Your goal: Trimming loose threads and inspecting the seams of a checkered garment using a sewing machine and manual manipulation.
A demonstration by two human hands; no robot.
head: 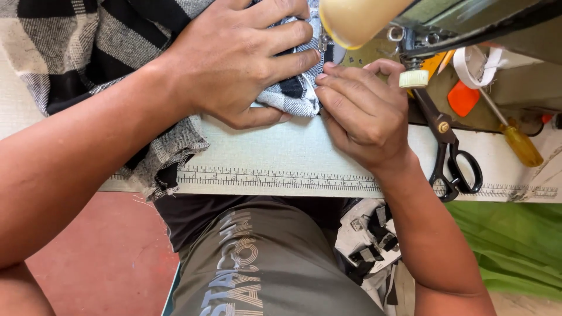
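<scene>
A black, grey and white checked fabric lies across the sewing table and hangs over its front edge at the left. My left hand presses flat on the fabric, fingers spread toward the needle area. My right hand pinches the fabric's edge just to the right, fingertips meeting those of the left hand. The sewing machine's cream head sits directly above, hiding the needle and presser foot.
Black-handled scissors lie on the table right of my right hand. A yellow-handled screwdriver, an orange piece and white tape rest behind them. A printed ruler strip runs along the table's front edge. Green cloth and fabric scraps lie below.
</scene>
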